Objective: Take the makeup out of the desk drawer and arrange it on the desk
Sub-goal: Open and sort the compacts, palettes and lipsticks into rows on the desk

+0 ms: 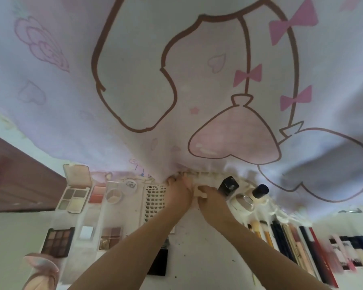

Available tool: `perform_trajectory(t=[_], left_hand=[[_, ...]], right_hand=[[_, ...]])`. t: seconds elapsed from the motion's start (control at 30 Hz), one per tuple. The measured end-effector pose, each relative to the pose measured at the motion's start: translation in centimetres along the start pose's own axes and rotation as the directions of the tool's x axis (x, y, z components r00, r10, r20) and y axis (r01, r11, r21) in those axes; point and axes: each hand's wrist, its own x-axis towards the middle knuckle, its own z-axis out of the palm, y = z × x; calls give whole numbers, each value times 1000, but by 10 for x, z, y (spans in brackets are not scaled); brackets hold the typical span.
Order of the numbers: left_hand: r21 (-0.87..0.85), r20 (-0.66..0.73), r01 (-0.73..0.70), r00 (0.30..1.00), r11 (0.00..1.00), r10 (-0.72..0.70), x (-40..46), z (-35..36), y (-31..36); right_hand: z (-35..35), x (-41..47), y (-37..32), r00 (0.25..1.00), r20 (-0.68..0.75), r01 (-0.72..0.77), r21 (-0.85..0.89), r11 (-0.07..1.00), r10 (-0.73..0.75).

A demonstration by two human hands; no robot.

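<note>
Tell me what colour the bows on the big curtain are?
Pink. The bows on the curtain show best in the head view, the only one.

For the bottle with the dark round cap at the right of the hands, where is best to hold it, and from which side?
Probably grip the pale bottle around its body just under the dark cap, coming from the near right side. It seems to stand upright, and the right hand and a round compact crowd its left.

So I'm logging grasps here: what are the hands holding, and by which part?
Both hands, left and right, grip a small beige object at the desk's back edge; where exactly cannot be told.
</note>
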Motion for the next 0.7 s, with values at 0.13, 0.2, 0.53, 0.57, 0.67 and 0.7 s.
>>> perform_trajectory(t=[0.13, 0.2, 0.53, 0.57, 0.67, 0.7], left_hand=[[-33, 20, -217, 976, 976, 218, -22, 19, 10], [-69, 85, -266, 959, 961, 271, -32, 33, 20], [-264, -19, -268, 962, 927, 273, -38, 34, 46], [-286, -38, -306, 950, 908, 309, -42, 28, 43], [-218, -40, -445, 893, 868, 448, -58, 2, 36], [-158, -19, -495, 867, 854, 498, -63, -8, 34]], right_hand=[[-67, -26, -7, 968, -183, 149, -121, 981, -170], [-84, -20, -1, 962, -184, 102, -451, 887, -204], [-89, 1, 10, 973, -52, 129, -682, 720, -224], [-98, -3, 7, 979, -34, 146, -569, 809, -201], [-125, -12, -8, 981, 163, 160, -378, 912, -105], [-133, -14, -13, 963, 257, 181, -399, 899, -80]])
